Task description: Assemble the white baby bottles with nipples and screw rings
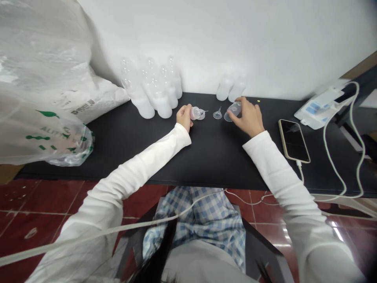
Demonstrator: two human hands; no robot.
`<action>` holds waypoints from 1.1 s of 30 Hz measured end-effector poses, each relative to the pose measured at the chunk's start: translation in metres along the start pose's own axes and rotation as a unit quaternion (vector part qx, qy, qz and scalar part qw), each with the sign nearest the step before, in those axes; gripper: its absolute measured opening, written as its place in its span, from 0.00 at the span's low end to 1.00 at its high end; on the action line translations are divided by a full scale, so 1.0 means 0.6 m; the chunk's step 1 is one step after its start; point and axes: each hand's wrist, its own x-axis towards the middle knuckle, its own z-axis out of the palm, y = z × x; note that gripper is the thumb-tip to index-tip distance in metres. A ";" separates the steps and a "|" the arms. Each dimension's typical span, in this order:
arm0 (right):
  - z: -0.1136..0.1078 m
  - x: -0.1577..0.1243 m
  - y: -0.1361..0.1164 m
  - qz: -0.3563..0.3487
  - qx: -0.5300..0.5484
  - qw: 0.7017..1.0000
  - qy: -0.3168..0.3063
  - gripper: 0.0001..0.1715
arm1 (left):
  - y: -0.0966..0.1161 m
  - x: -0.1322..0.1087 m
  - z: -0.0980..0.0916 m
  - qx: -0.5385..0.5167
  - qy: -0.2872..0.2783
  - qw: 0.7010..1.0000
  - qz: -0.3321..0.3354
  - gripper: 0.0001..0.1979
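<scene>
Pinched in the fingers of my left hand (185, 117) is a small clear plastic piece with a pale pink ring (194, 113); a thin stem shows at its right side. My right hand (248, 116) curls its fingers around a clear, rounded plastic cover (235, 110) just above the black table. Between the two hands, a small clear disc with a thin upright stem (217, 114) rests on the table. Behind my left hand stand several translucent white bottles with clear tops (163, 106). Two similar white pieces (224, 90) stand against the wall, behind my right hand.
Large plastic bags (67, 137) occupy the left end of the black table (206, 157). A phone (294, 140) on a charging cable lies to the right. Beyond it are a white box-like item (319, 108) and looping white cables (325, 137). A white wall rises behind.
</scene>
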 end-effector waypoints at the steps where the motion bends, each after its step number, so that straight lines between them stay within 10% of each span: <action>1: 0.003 -0.001 0.000 -0.002 -0.002 1.000 -0.011 0.28 | 0.000 -0.001 0.000 0.001 -0.002 1.000 0.002 0.25; 16: 0.004 -0.012 -0.008 0.069 -0.107 0.990 0.064 0.30 | 0.005 -0.011 0.005 0.010 -0.067 0.997 0.027 0.27; 23: -0.010 -0.019 -0.105 -0.072 0.049 0.995 -0.049 0.26 | 0.003 -0.036 0.008 0.060 -0.197 0.968 0.140 0.19; 28: 0.026 -0.028 -0.113 -0.072 0.193 0.978 0.011 0.24 | 0.004 -0.037 0.005 0.103 -0.202 0.945 0.237 0.15; 33: 0.040 -0.029 -0.112 -0.062 0.251 0.965 0.031 0.17 | -0.005 -0.034 0.009 0.058 -0.280 0.938 0.197 0.19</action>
